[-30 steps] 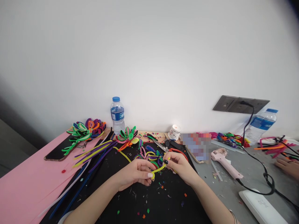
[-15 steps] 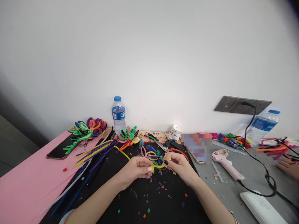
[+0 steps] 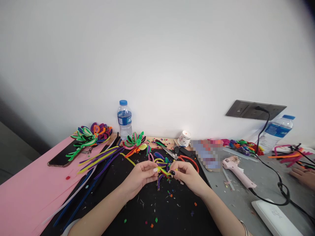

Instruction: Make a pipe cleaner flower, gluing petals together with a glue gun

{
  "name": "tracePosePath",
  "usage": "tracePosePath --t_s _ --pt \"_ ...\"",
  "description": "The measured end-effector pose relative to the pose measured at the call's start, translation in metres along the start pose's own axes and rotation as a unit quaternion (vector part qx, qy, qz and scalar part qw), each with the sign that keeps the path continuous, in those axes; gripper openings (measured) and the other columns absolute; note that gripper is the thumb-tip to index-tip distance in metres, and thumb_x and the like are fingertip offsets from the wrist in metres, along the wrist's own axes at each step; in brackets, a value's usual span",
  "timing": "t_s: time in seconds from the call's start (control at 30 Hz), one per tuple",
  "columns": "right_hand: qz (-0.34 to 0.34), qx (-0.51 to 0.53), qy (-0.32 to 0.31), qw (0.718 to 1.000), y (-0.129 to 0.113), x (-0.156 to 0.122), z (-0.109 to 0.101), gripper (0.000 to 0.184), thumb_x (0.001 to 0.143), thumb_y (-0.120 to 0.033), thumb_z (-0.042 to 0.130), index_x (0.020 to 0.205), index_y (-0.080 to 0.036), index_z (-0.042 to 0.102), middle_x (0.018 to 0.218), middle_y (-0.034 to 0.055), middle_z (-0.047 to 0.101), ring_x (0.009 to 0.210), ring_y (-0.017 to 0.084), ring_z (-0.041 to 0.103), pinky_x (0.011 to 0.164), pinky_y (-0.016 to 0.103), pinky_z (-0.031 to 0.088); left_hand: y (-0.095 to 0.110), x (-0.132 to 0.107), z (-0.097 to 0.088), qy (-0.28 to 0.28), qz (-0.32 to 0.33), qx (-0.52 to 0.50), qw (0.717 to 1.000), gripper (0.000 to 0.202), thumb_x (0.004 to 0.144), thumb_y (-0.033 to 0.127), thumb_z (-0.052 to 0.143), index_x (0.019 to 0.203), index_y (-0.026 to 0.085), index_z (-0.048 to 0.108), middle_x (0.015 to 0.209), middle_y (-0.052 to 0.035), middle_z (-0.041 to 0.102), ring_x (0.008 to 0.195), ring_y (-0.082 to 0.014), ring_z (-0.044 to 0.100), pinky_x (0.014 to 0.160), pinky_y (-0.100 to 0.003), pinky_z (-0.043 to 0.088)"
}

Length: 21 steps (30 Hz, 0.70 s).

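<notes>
A short yellow pipe cleaner (image 3: pixel 164 171) is stretched between my two hands above a black mat (image 3: pixel 137 216). My left hand (image 3: pixel 145 175) pinches its left end between thumb and fingers. At the other end, my right hand (image 3: pixel 185 173), with a dark-painted thumbnail, grips it the same way. Just behind the hands lie looped purple, green and yellow pipe cleaners (image 3: pixel 159 155), partly hidden by the fingers. Scissors (image 3: pixel 169 152) with red handles rest on the mat beyond my right hand.
Bundled yellow and purple pipe cleaners (image 3: pixel 98 160), a phone (image 3: pixel 61 159) and a water bottle (image 3: pixel 124 119) are to the left. A paper cup (image 3: pixel 184 139) stands at the back. To the right are a corded glue gun (image 3: pixel 240 173), a white case (image 3: pixel 275 218) and another person's hand (image 3: pixel 304 177).
My hands have drawn slightly closer together, and the yellow pipe cleaner now slopes down toward the right. The camera view has shifted slightly.
</notes>
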State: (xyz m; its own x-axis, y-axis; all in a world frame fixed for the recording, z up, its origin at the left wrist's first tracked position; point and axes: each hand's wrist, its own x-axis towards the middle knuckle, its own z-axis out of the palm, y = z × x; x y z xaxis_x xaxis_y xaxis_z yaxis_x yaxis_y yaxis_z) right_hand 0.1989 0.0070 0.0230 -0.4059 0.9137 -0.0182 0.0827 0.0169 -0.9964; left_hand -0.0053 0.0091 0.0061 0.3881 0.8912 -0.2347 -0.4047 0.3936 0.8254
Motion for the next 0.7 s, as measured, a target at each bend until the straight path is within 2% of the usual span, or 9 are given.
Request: tracePosePath --t_s 0.13,0.3,0.4,0.53,0.7 --pt "0.006 0.006 -0.001 1.000 -0.001 -0.001 0.004 0.022 0.074 -0.037 0.061 0.068 -0.016 0.056 0.073 -0.0005 0.049 0.051 0.007 0.036 0.042 0.019 0.028 -0.003 0.000 0.001 0.010 0.002 -0.010 1.000 0.016 0.064 0.021 0.072 0.077 0.016 0.066 0.067 0.0013 0.062 0.065 -0.0093 0.056 0.071 -0.024 0.046" --pt "-0.031 0.010 -0.007 0.999 -0.002 0.000 0.008 0.018 0.076 -0.031 0.061 0.066 -0.016 0.059 0.093 0.0044 0.053 0.053 0.007 0.039 0.044 0.020 0.030 -0.007 0.000 0.002 0.028 0.017 -0.014 0.999 0.015 0.064 0.021 0.072 0.077 0.016 0.066 0.068 0.0010 0.062 0.065 -0.0092 0.056 0.070 -0.024 0.046" --pt "-0.049 -0.006 0.004 0.999 -0.003 0.000 0.010 0.017 0.077 -0.030 0.060 0.066 -0.017 0.059 0.095 0.0053 0.057 0.059 0.010 0.047 0.048 0.022 0.034 -0.008 0.000 0.003 0.041 0.022 -0.016 0.999 0.016 0.064 0.022 0.072 0.077 0.016 0.066 0.068 0.0007 0.063 0.065 -0.0097 0.056 0.071 -0.025 0.046" --pt "-0.070 -0.035 0.018 0.997 -0.006 -0.001 0.012 0.017 0.078 -0.028 0.059 0.065 -0.017 0.059 0.095 0.0064 0.060 0.076 0.017 0.054 0.063 0.026 0.040 -0.008 0.000 0.003 0.050 0.025 -0.021 0.998 0.016 0.065 0.023 0.071 0.078 0.015 0.066 0.070 -0.0004 0.064 0.066 -0.0102 0.057 0.072 -0.025 0.046" --pt "-0.060 -0.038 0.020 0.997 -0.005 -0.001 0.014 0.016 0.080 -0.030 0.056 0.069 -0.018 0.058 0.102 0.0082 0.061 0.074 0.017 0.056 0.066 0.028 0.043 -0.008 -0.001 0.004 0.060 0.027 -0.024 0.998 0.017 0.064 0.024 0.072 0.078 0.016 0.066 0.072 -0.0010 0.065 0.068 -0.0111 0.058 0.074 -0.026 0.046"
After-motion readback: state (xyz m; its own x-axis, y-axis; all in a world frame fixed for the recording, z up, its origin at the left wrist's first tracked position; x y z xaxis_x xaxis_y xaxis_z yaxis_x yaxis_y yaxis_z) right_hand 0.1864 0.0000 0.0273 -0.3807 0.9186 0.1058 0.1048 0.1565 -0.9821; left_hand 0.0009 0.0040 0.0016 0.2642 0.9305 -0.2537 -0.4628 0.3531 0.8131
